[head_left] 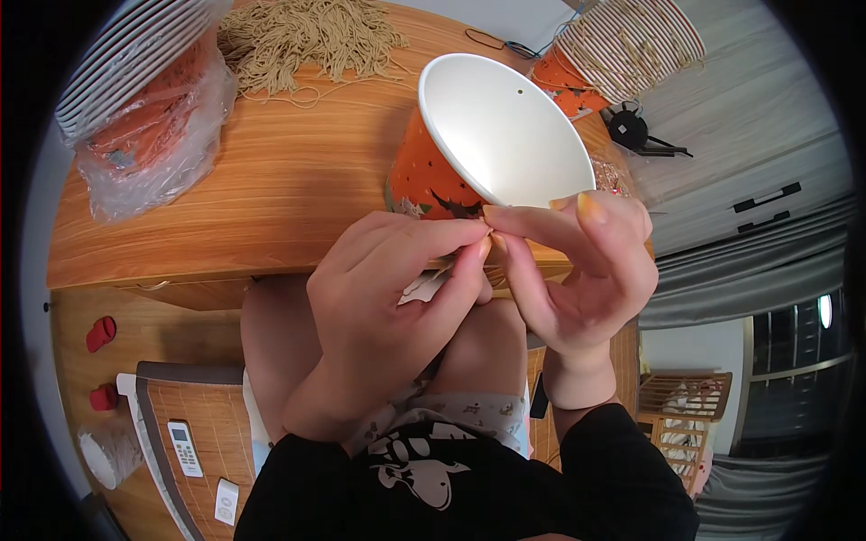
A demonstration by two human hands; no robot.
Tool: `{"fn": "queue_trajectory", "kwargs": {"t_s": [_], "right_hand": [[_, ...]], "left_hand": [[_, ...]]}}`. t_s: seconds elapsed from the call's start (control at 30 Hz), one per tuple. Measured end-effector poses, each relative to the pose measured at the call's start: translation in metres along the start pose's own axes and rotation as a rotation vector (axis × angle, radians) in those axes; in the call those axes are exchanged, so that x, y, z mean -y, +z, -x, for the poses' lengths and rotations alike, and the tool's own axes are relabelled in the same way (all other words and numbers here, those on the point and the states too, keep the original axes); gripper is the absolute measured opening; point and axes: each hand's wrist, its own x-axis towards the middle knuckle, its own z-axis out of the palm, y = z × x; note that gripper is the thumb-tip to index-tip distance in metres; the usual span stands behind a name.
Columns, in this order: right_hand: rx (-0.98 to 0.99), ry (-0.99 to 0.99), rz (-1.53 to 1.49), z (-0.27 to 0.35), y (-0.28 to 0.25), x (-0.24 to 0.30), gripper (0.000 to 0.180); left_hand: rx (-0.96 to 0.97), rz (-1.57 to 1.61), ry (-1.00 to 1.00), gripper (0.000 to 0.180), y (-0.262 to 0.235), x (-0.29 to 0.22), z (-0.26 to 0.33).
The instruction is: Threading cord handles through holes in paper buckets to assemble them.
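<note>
My left hand [383, 275] and my right hand [586, 270] meet in front of the near side of a paper bucket. Thumb and index finger of each are pinched together, tips almost touching. Whatever sits between the tips is too small to make out. My right hand's other fingers are raised and bent. The bucket [419, 158] is orange with dark printed figures outside and white inside, its open mouth tilted toward me. A small hole shows in its far inner wall. It rests on the wooden desk [289, 180], just beyond my fingers.
At the far left, stacked buckets [162, 135] sit in clear plastic. A heap of tan strings [311, 41] lies beside them. Another bucket stack [631, 50], draped with strings, is at the back right near a round black object [627, 129]. A remote [185, 446] lies lower left.
</note>
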Motion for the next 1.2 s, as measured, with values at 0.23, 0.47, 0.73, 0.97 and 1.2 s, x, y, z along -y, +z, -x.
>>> {"fn": "queue_trajectory", "kwargs": {"t_s": [0.23,0.47,0.73,0.97,1.2], "right_hand": [[-0.047,0.03,-0.045,0.006,0.004,-0.004,0.062],[-0.146,0.034,-0.097,0.011,0.01,-0.004,0.075],[-0.138,0.0,-0.071,0.009,0.01,-0.008,0.083],[-0.124,-0.019,-0.088,0.006,0.008,-0.006,0.083],[-0.103,0.037,-0.101,0.006,0.009,-0.003,0.077]], "left_hand": [[-0.059,0.042,-0.033,0.022,0.005,0.002,0.003],[-0.047,-0.038,-0.011,0.023,0.004,0.0,0.002],[-0.021,0.006,-0.034,0.015,0.009,0.005,0.002],[0.027,0.423,-0.379,0.012,0.012,0.007,0.005],[-0.043,0.34,-0.205,0.014,0.018,0.013,0.008]]}}
